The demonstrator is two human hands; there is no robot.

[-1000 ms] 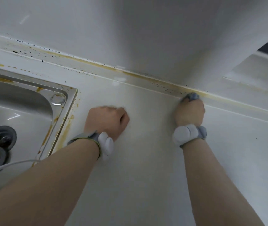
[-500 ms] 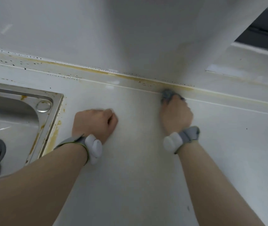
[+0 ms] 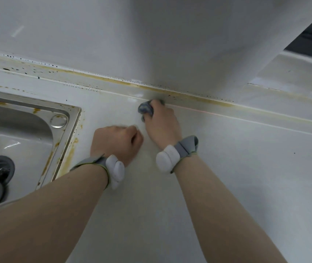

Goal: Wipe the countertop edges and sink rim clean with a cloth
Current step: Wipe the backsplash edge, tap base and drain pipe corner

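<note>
Cloth [image 3: 146,108]: small grey wad, bunched in the right hand [image 3: 161,122], pressed to the countertop [image 3: 227,168] just short of the back seam [image 3: 113,80] where counter meets wall [image 3: 151,35].

Head view, risks first.
- Yellow-brown staining and black specks run along the seam on both sides of the cloth. Judged risk: the wad sits slightly in front of the stain line, so a pass here may skim the flat counter and leave the groove dirty.
- Wad is small and mostly buried in the fist; knuckles may scrape the wall, or the cloth may work loose under pressure.
- Sink rim [image 3: 73,118] at left shows rust-coloured streaks down its right edge and corner. It looks untouched; a loaded cloth carried there could smear grime rather than lift it.
- Frame is blurred around both hands, so fine contact cannot be confirmed.

Hand pose.
- Right hand: fingers curled tight round the cloth, knuckles toward the wall, wrist bent left, forearm reaching in from lower right. Grey strap with white pod on the wrist [image 3: 167,160].
- Left hand [image 3: 117,141]: closed into a loose fist, holding nothing visible, resting on the counter between the sink and the right hand, apparently bracing. Similar band on that wrist.
</note>
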